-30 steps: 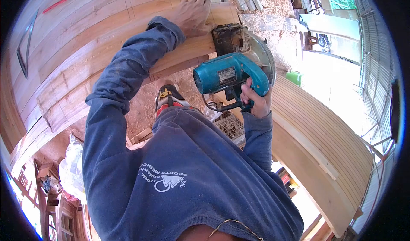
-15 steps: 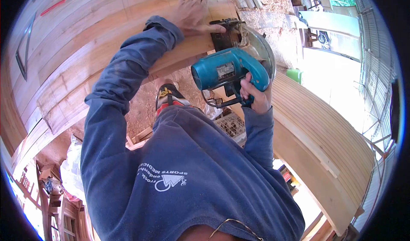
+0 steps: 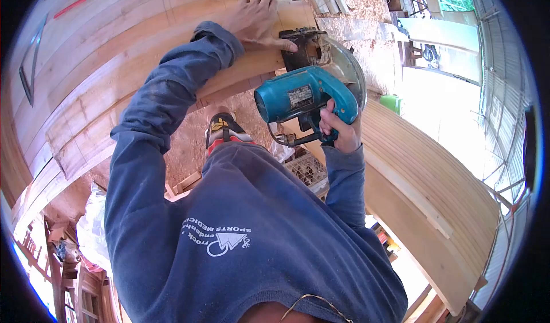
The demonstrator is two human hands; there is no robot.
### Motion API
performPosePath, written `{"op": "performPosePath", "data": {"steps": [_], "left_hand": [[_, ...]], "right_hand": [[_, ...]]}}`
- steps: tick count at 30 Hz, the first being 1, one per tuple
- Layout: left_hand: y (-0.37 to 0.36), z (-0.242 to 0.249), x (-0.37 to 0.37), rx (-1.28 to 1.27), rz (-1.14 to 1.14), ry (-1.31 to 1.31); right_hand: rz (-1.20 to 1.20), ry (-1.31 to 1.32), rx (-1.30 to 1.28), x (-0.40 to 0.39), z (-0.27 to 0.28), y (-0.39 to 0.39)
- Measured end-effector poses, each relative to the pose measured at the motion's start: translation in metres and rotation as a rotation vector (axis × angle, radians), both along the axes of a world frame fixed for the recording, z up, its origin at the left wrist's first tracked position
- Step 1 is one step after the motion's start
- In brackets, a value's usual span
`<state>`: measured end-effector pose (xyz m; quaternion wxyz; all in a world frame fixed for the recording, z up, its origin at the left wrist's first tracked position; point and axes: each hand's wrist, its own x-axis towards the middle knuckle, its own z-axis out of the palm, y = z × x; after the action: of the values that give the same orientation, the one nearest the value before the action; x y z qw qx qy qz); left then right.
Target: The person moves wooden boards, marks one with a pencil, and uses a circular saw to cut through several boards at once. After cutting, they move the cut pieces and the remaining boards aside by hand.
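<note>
My right hand grips the rear handle of a teal circular saw. The saw's dark base plate rests at the right end of a wooden board, and its round blade guard lies beyond the board's end. On the board, my left hand lies with its fingers over the wood, and its thumb reaches out to touch the base plate. The blade itself is hidden from view. A cord hangs under the handle.
A red pencil and a metal square lie on the planks at left. Long stacked boards extend to my right. Sawdust covers the ground, where my shoe shows. A green container stands beyond the saw.
The view has shifted slightly. My left thumb sits a little lower along the base plate's edge; the saw has barely moved against the board.
</note>
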<state>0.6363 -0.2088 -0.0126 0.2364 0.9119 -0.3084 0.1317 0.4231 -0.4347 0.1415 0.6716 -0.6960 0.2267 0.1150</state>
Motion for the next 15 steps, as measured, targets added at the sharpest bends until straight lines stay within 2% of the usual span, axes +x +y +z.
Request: {"op": "performPosePath", "data": {"steps": [3,12,15], "left_hand": [[0.0,0.007,-0.008,-0.086,0.019,-0.004],[-0.008,0.026,-0.01,-0.106,0.011,0.181],[-0.01,0.016,-0.011,-0.129,0.033,0.093]], "right_hand": [[0.02,0.001,-0.012,0.0,-0.001,-0.002],[-0.029,-0.051,-0.014,0.002,0.004,0.012],[-0.015,-0.049,-0.017,0.002,0.004,0.011]]}}
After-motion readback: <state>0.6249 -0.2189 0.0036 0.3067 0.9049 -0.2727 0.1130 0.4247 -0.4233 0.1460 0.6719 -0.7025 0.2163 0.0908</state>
